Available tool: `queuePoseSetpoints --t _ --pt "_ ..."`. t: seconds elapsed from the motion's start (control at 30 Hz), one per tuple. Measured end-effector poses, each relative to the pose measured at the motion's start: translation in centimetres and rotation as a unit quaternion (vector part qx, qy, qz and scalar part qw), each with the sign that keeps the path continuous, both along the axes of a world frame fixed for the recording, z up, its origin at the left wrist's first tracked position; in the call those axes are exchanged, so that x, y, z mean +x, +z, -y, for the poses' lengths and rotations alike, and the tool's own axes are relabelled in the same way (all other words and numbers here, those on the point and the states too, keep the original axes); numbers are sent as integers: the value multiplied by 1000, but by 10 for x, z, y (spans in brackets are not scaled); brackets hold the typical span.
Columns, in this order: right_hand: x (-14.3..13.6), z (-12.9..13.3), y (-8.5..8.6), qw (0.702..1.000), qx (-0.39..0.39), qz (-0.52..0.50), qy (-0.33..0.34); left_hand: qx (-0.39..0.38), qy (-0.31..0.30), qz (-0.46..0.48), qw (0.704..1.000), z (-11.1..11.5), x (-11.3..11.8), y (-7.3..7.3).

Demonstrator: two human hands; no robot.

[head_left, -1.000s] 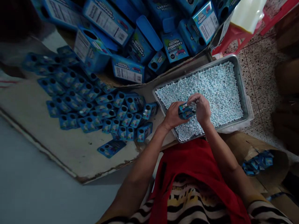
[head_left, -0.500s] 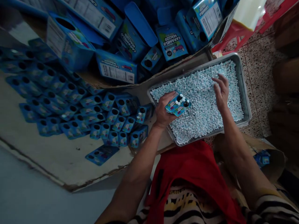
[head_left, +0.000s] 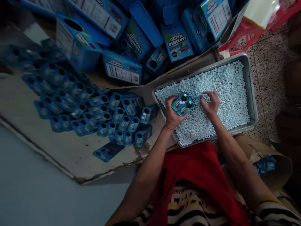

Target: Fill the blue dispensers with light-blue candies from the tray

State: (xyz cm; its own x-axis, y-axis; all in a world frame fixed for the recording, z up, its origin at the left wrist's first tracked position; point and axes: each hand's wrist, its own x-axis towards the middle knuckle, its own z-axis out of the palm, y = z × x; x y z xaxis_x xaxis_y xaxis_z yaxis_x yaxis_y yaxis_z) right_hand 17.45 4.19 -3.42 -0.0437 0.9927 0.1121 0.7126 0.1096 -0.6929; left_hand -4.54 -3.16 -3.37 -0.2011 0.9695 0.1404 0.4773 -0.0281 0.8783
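My left hand is wrapped round a pair of small blue candy boxes, held side by side over the left part of a metal tray. Their round holes face up, and a few white candies lie on and around the openings. Heaped in the tray are small white and pale-blue candies. Just right of the boxes, low over the candies, is my right hand. Its thumb and forefinger curve toward each other with a gap between the tips, and no candy shows between them.
Many small blue boxes stand in rows on the worn table, left of the tray. Behind, a cardboard carton holds larger blue boxes. A red stool is at the far right; an open carton with blue packs is below.
My right hand has moved left and down toward the boxes, its fingers now more curled. The boxes in my left hand have turned slightly, and fewer loose candies lie on top. The view has shifted.
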Motion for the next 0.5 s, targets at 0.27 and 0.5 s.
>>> queuePoseSetpoints --t 0.27,0.5 --pt "-9 16 0 997 -52 0 -58 11 38 5 999 6 15 0" --pt "-20 3 5 906 -264 -266 -198 2 27 -65 997 -5 7 6"
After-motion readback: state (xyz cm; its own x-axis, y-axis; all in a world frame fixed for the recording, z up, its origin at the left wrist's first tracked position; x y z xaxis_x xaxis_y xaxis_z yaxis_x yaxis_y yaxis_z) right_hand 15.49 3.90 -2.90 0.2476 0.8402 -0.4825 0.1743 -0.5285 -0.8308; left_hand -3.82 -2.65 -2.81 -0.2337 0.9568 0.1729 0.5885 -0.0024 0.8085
